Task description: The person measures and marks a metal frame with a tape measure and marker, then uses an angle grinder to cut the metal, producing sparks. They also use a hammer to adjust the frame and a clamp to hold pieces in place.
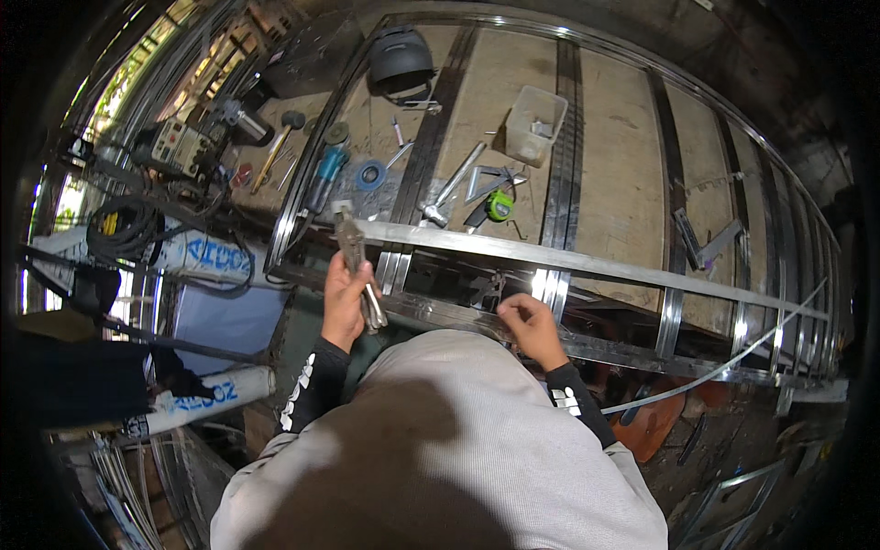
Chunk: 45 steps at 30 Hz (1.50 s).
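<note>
Pliers [347,231], metal: near left by the frame [587,259], left hand [346,301] closed around them. Right hand [530,326]: to the right, fingers curled toward thumb, any contents cannot be told. Farther, on the worktop [612,174]: hammer [458,180], tape measure [500,205].

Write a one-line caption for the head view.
A left hand grips a pliers-like tool beside a metal frame; the right hand, partly curled, is near it.

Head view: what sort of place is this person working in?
Most likely a metalworking or welding workshop: a large frame of shiny metal bars stretches ahead of the person, with a dark welding-style helmet and a teal power tool, apparently an angle grinder, nearby.
</note>
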Each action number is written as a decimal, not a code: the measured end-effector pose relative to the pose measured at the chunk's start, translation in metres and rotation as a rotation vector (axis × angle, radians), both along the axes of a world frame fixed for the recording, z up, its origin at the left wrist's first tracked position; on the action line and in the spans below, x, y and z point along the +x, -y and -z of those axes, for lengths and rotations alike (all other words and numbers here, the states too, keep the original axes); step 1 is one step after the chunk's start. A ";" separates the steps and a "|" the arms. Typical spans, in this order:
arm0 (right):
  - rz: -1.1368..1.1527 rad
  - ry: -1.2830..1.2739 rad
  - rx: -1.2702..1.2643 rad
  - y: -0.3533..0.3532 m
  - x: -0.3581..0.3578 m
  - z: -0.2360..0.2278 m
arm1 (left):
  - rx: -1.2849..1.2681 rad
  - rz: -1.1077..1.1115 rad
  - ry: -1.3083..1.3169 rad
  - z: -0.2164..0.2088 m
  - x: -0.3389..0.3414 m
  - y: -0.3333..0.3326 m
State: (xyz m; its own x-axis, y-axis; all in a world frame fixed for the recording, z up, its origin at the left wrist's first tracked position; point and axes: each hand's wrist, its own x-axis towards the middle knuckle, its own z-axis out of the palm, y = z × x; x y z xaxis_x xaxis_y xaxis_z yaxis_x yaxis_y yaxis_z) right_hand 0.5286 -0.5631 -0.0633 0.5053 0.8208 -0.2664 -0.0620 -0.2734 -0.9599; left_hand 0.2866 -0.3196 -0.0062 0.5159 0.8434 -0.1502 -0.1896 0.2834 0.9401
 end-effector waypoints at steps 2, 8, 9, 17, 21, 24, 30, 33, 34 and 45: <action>-0.130 0.030 0.142 -0.022 -0.016 -0.019 | 0.007 0.007 -0.036 -0.005 0.004 0.014; -0.433 0.082 0.286 -0.073 -0.033 -0.062 | -0.043 -0.005 0.042 -0.025 0.013 0.044; -0.474 0.146 0.268 -0.076 -0.030 -0.068 | -0.074 -0.049 0.058 -0.026 0.014 0.050; -0.298 0.636 0.493 -0.041 0.005 -0.107 | -0.110 -0.243 0.134 -0.009 0.016 0.077; -0.280 0.717 0.394 -0.023 0.026 -0.114 | -0.059 -0.297 0.040 -0.006 0.033 0.082; -0.049 0.642 0.488 -0.003 0.031 -0.122 | -0.030 -0.226 0.052 -0.004 0.051 0.086; 0.666 0.777 0.565 0.063 0.044 -0.136 | 0.058 0.024 0.143 0.007 0.088 0.080; 0.881 0.840 0.444 0.107 0.061 -0.135 | 0.093 0.180 0.167 0.008 0.105 0.086; 0.948 0.838 0.466 0.121 0.064 -0.135 | 0.053 0.193 0.144 0.008 0.111 0.089; 0.953 0.903 -0.096 0.216 0.042 -0.146 | -0.011 0.413 0.125 0.005 0.137 0.107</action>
